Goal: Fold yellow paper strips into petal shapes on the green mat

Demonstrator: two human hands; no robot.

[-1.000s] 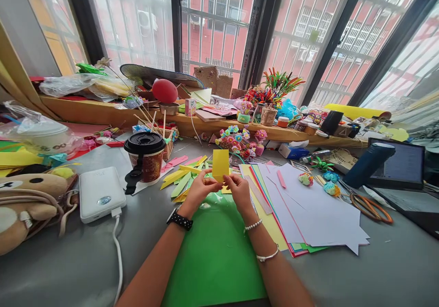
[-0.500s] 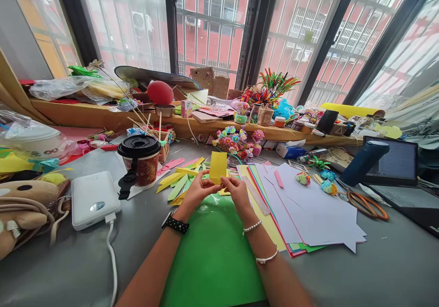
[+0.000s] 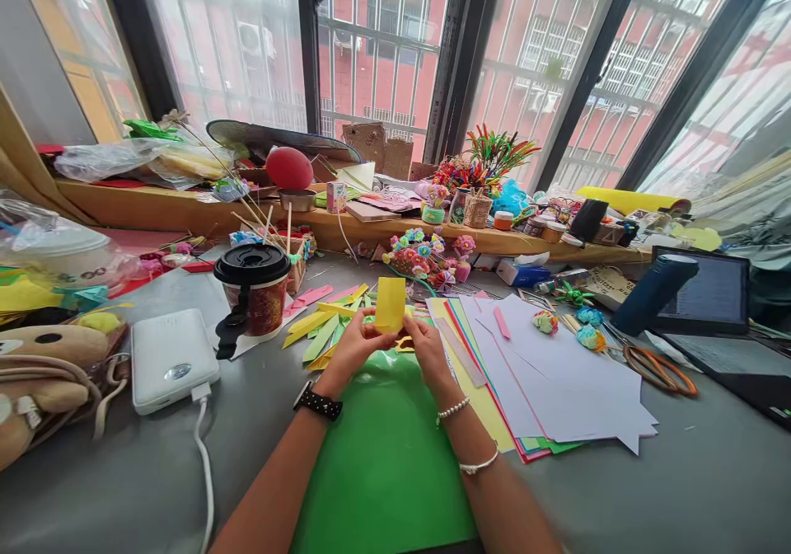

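Observation:
A small yellow piece of paper (image 3: 390, 302) stands upright between my hands, above the far end of a green mat (image 3: 383, 455). My left hand (image 3: 357, 344) pinches its lower left side, thumb toward me. At the lower right edge, my right hand (image 3: 426, 348) has its thumb and fingers closed on the same paper. Behind the left hand lie folded yellow and green paper strips (image 3: 321, 327). Just right of the right hand is a pile of coloured and white paper sheets (image 3: 556, 389).
A lidded coffee cup (image 3: 253, 290) and a white power bank (image 3: 173, 360) with a cable stand on the left. To the right are scissors (image 3: 661, 371), a dark blue bottle (image 3: 658, 290) and a laptop (image 3: 708, 298). Craft flowers (image 3: 423, 257) sit ahead, below the crowded windowsill.
The yellow paper has tilted slightly and now shows a flatter front, without the lower fold visible before. Both hands keep their hold in nearly the same place.

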